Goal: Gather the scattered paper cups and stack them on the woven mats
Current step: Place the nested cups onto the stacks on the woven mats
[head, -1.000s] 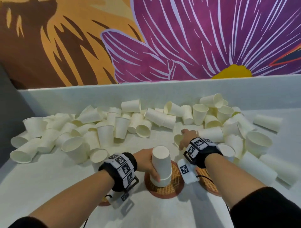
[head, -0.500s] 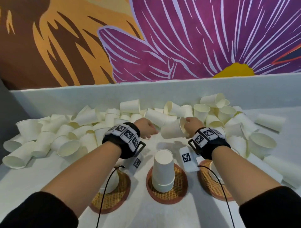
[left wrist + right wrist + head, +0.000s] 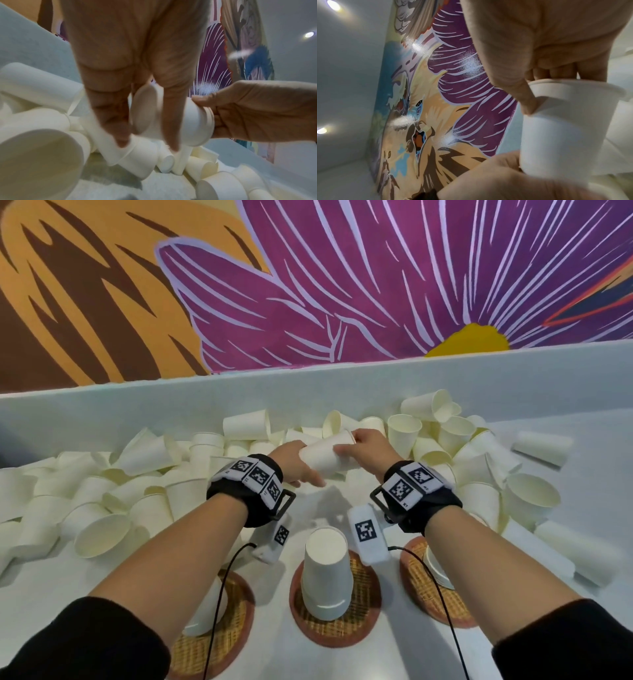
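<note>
Both hands hold one white paper cup [image 3: 325, 455] on its side above the table. My left hand [image 3: 299, 470] grips its base end [image 3: 145, 112] with fingers on either side. My right hand [image 3: 354, 441] pinches the rim end, thumb [image 3: 528, 102] on the cup's wall [image 3: 556, 135]. Three round woven mats lie near me. The middle mat [image 3: 363, 621] carries a stack of upturned cups [image 3: 327, 573]. The left mat [image 3: 236, 621] and the right mat [image 3: 421, 583] each bear a cup, half hidden by my forearms.
Many loose paper cups [image 3: 102, 529] lie in a heap across the far half of the white table, against a low white wall [image 3: 137, 409]. More cups [image 3: 527, 498] pile up at the right. Black cables [image 3: 219, 604] trail from my wristbands over the mats.
My left hand let go of the middle stack and rose to the cup. My right hand lifted that cup out of the pile and brought it left; now both hands hold it.
</note>
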Demonstrator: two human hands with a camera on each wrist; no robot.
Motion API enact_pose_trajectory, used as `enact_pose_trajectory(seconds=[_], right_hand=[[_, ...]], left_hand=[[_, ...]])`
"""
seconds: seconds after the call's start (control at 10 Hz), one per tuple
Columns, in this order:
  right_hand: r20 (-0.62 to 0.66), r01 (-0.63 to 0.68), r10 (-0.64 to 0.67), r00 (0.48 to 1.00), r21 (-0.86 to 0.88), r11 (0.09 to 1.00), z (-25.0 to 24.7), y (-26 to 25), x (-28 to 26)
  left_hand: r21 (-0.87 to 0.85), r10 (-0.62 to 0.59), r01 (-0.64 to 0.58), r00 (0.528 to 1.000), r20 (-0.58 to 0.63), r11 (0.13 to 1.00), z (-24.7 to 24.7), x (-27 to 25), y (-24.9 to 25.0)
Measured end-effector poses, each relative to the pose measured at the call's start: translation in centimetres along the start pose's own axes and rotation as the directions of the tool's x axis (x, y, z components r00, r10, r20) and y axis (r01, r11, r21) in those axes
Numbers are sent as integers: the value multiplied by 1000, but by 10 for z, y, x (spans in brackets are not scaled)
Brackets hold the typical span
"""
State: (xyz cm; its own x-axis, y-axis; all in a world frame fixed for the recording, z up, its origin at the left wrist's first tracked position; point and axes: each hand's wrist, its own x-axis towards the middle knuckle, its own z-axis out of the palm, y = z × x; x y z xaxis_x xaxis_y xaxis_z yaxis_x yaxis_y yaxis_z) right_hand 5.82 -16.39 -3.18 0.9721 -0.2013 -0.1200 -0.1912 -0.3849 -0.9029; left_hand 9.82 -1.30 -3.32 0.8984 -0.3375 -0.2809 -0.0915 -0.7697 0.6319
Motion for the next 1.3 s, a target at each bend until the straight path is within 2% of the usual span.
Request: enact_pose_trajectory(seconds=[0.1,0.2,0.3,0.4,0.5,0.6,0.7,0.8,0.9,1.0,1.1,1.2,1.3], right_hand=[[-93,-36,29,995,-75,997,1,10,6],[-112,-136,130,985,-52,989,1,17,14],[-112,-209,204,972,-33,977,-4,27,23],[-96,-317,310,946,-70,946,-5,26,19],[-58,-312,309,949,-42,949,-3,24,14],[-59,-225,221,973,-58,973,0,22,12],[-105,-88,81,991,-61,994,4,14,8],[-118,29,-49,992,-168,985,7,4,-1],[-109,160,-194,975,-260,952,6,-3,-9],[-44,271,-313,949,-399,876,4,-10,-16],[46,357,-398,916,-546,758,3,-14,-21],[127,408,-438,890,-651,640,2,-15,-25],[173,443,-470,866,-701,558,2,-15,-24]], left_hand=[[383,-85,98,995,-50,918,-2,9,-6],[539,-121,196,978,-171,819,1,22,-21],[522,-173,208,978,-116,827,8,32,-35],[477,-153,179,984,-94,860,17,33,-41],[412,-122,178,980,-158,894,21,34,-40],[230,-185,232,960,-209,945,16,31,-30],[75,-198,221,952,-232,972,12,25,-20],[70,-149,169,961,-231,983,8,17,-9],[179,-124,152,980,-158,972,3,9,-5],[213,-146,159,986,-75,964,3,0,-7],[164,-160,160,987,-12,973,11,-2,-13],[110,-198,193,979,40,975,20,-4,-17],[57,-230,226,971,68,972,20,-7,-19]])
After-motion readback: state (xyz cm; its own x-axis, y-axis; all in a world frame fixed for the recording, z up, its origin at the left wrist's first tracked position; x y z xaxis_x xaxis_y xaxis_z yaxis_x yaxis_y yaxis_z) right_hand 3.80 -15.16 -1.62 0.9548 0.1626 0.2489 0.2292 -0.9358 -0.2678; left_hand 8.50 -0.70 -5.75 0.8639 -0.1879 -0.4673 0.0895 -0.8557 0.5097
